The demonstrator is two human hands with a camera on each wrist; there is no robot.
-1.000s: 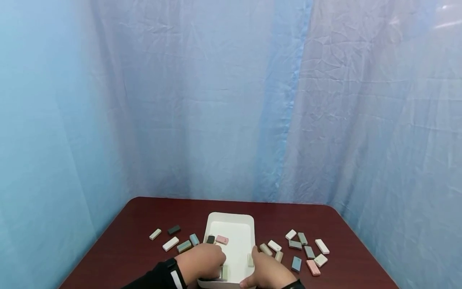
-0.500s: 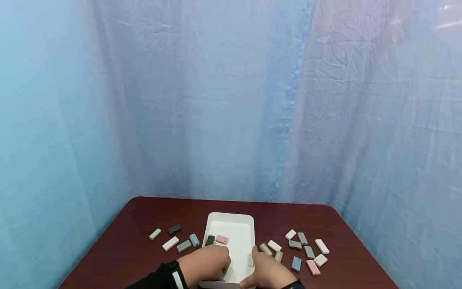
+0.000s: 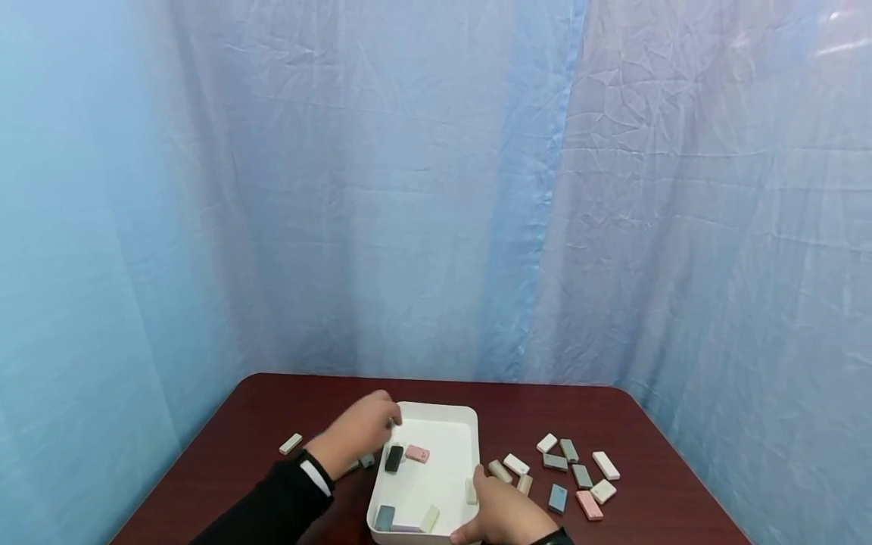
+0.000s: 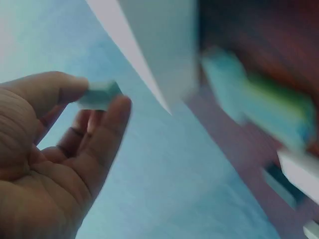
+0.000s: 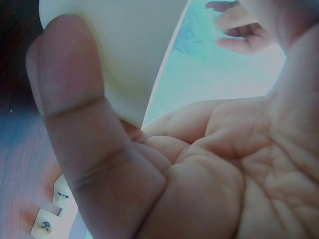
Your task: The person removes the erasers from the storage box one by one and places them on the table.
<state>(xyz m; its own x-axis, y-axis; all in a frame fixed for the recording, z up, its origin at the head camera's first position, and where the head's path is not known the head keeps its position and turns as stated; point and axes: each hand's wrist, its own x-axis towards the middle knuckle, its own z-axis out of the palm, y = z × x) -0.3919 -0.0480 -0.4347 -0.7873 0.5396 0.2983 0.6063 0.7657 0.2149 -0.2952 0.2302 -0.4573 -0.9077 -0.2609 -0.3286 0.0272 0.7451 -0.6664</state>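
My left hand (image 3: 361, 433) is raised over the far left part of the white tray (image 3: 439, 431). Between thumb and fingers it pinches a small pale green tile (image 4: 101, 94). Inside the tray lie a black tile (image 3: 393, 459), a pink tile (image 3: 417, 454), a cream tile (image 3: 471, 492), and along the near end a blue-grey tile (image 3: 384, 518), a lavender tile (image 3: 406, 527) and a pale tile (image 3: 430, 519). My right hand (image 3: 507, 515) grips the tray's near right corner, its thumb (image 5: 72, 64) against the outer wall in the right wrist view.
Several tiles lie right of the tray, among them a blue tile (image 3: 557, 499) and a pink one (image 3: 589, 506). Left of it, a cream tile (image 3: 290, 443) shows; my arm hides others, including a green tile (image 4: 279, 107). A blue curtain (image 3: 436, 189) surrounds the dark red table (image 3: 545, 397).
My left hand has lifted from the tray's near end and moved away and left, now with a tile in its fingers. The near-end tiles have come into sight. My right hand stays at the corner.
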